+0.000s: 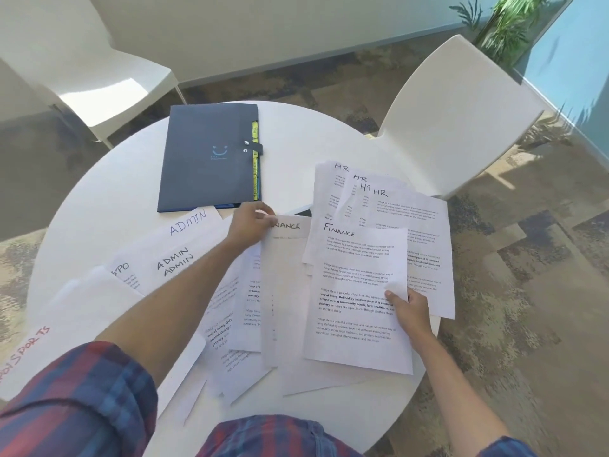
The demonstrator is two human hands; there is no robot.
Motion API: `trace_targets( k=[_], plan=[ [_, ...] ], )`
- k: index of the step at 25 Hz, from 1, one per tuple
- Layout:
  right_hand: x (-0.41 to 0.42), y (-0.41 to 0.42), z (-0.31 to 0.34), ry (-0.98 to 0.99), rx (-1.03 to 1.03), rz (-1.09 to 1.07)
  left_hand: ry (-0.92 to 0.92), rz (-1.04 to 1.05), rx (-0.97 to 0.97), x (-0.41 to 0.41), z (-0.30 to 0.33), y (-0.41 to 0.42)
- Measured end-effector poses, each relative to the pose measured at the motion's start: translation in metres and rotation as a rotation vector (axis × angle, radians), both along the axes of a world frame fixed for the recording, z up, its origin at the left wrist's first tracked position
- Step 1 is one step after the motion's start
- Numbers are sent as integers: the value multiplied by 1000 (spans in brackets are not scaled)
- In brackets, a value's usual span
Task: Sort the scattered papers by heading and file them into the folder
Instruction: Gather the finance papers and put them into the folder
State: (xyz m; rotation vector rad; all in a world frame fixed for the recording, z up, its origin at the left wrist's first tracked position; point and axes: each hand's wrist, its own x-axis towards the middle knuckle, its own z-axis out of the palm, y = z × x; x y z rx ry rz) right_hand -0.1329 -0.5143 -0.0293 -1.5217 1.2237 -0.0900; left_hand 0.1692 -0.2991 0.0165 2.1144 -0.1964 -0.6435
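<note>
Nearest, right hand [410,313] pinching the side edge of a FINANCE sheet [357,298] on the round white table [108,192]. A bit farther, left hand [252,224] gripping the top corner of a second FINANCE sheet [286,291], with ADMIN papers [179,252] to its left and HR papers [379,199] to its right. Farthest, closed dark folder [207,156], flat just past the left hand.

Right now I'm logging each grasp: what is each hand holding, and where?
Left hand grips one FINANCE sheet at its top-left corner. Right hand pinches another FINANCE sheet at its right edge.
</note>
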Motion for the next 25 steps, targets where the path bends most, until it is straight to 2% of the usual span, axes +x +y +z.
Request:
trace_targets(
  k=[5,8,10,12,18,22,25],
  plan=[
    [-1,0,-1,4,-9,9,-19,179,-90,18,18,44],
    [-1,0,-2,7,-14,13,115,330,-133,17,6,61],
    [0,-2,-4,6,-12,15,211,425,-92,7,-4,67],
    [0,-2,-5,15,-18,13,197,474,9,-7,-17,72],
    [-1,-3,-9,25,-25,19,-37,397,138,-44,-25,76],
    [-1,-4,-8,25,-26,25,-61,417,115,-43,-17,76],
    [0,-3,-6,18,-26,27,-85,355,191,-37,-16,86]
  ],
)
